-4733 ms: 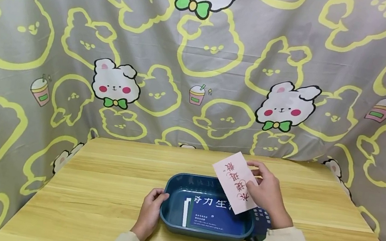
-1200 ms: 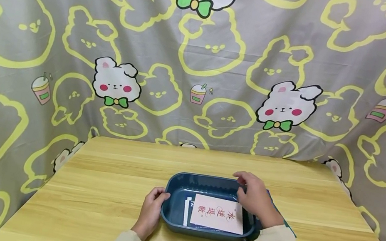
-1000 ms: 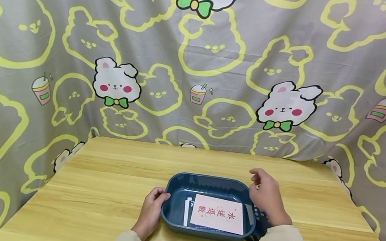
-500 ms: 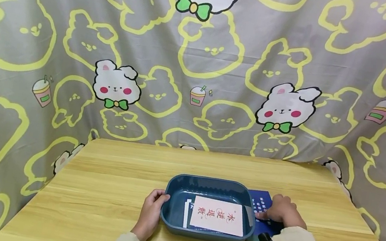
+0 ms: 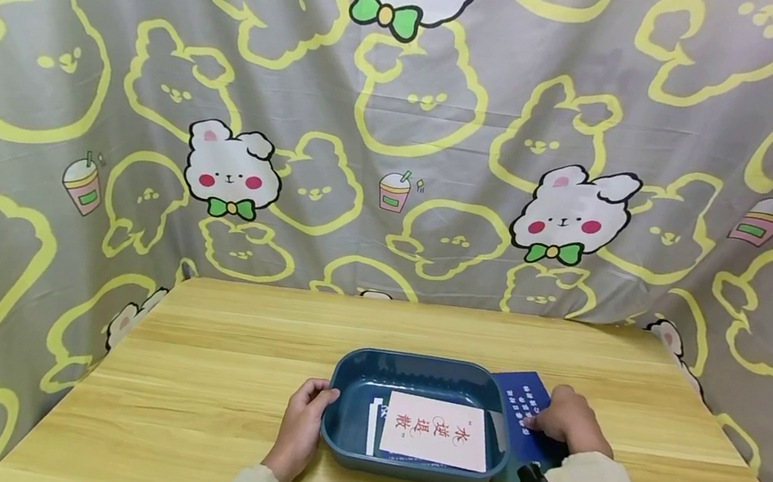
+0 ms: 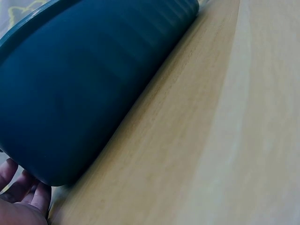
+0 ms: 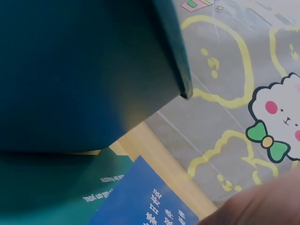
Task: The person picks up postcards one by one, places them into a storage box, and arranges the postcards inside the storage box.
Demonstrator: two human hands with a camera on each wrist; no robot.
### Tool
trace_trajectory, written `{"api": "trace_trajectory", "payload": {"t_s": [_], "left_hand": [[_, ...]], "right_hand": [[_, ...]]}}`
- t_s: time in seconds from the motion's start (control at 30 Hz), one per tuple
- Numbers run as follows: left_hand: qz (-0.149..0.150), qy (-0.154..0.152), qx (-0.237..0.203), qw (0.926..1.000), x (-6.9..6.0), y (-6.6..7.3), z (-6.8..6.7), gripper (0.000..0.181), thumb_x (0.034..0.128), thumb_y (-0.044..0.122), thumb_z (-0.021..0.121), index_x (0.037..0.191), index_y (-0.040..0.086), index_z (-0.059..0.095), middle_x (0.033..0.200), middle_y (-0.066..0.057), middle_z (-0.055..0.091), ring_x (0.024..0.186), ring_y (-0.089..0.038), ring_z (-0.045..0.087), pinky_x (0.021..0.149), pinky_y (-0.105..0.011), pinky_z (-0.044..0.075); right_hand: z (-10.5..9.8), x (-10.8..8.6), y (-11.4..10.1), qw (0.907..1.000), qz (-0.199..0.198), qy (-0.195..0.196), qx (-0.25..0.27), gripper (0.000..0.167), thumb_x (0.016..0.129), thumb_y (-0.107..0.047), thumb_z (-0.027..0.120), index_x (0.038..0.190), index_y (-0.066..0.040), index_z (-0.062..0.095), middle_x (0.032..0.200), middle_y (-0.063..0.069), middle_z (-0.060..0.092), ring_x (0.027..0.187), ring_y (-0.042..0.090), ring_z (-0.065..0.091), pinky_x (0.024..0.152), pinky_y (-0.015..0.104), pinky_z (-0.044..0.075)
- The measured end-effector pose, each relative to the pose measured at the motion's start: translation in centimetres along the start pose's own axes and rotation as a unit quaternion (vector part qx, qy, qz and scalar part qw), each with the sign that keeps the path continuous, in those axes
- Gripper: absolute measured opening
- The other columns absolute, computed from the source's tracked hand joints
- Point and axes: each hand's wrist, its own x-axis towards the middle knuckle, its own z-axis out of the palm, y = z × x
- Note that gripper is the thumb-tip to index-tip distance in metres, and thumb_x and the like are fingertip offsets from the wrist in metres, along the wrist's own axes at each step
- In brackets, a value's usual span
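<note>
My left hand (image 5: 301, 426) holds the left end of a dark teal plastic basin (image 5: 411, 470), thumb at the rim and fingers against the outer wall. In the left wrist view its fingertips touch the basin's lower corner. Inside the basin lies a pink card (image 5: 437, 432) with red writing, on top of dark blue and white-edged cards. To the right of the basin my right hand (image 5: 574, 422) holds a blue card (image 5: 522, 393) with white writing, the thumb on its face; the other fingers are partly hidden. Below it a green card (image 7: 61, 183) shows in the right wrist view.
The basin stands on a light wood table (image 5: 250, 337). Behind and at both sides hangs a grey curtain (image 5: 432, 240) with cartoon prints. The green card's edge lies close beside the basin wall.
The pink card went from my right hand into the basin. The right hand then moved right and down to the blue card, which has since turned and shifted slightly. The left hand stays at the basin.
</note>
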Motion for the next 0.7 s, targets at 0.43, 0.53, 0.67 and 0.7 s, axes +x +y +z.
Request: {"api": "trace_trajectory", "payload": {"t_s": [0.43,0.53,0.67,0.7], "left_hand": [[0.0,0.001,0.003,1.0,-0.04,0.08,0.02,0.024,0.0963,0.013,0.053,0.108,-0.008,0.055,0.102,-0.008,0.053,0.098,-0.022,0.049,0.081,-0.027,0.044],[0.0,0.002,0.001,1.0,-0.04,0.08,0.03,0.024,0.0962,0.012,0.053,0.108,-0.008,0.055,0.102,-0.008,0.053,0.098,-0.022,0.049,0.081,-0.027,0.043],[-0.001,0.001,0.001,1.0,0.0,0.07,0.01,0.023,0.0965,0.012,0.053,0.108,-0.008,0.055,0.103,-0.008,0.052,0.099,-0.022,0.048,0.081,-0.027,0.044],[-0.002,0.001,0.001,1.0,0.01,0.05,0.0,0.023,0.0965,0.012,0.053,0.108,-0.008,0.055,0.103,-0.008,0.053,0.099,-0.022,0.048,0.081,-0.027,0.044]], "right_hand": [[-0.12,0.0,0.77,0.993,-0.031,0.053,0.101,0.049,0.086,-0.011,0.068,0.116,0.01,0.035,0.098,0.03,0.049,0.083,0.038,0.054,0.066,0.042,0.047],[-0.02,0.01,0.74,0.9912,-0.032,0.067,0.11,0.049,0.095,-0.018,0.059,0.126,0.007,0.031,0.105,0.033,0.047,0.085,0.039,0.054,0.067,0.042,0.046],[0.21,0.18,0.79,0.9883,-0.032,0.092,0.118,0.054,0.102,-0.029,0.047,0.138,0.006,0.028,0.117,0.037,0.045,0.092,0.042,0.053,0.074,0.047,0.047],[0.28,0.22,0.8,0.9874,-0.031,0.099,0.12,0.056,0.103,-0.031,0.045,0.14,0.006,0.027,0.12,0.037,0.044,0.094,0.043,0.053,0.075,0.049,0.046]]}}
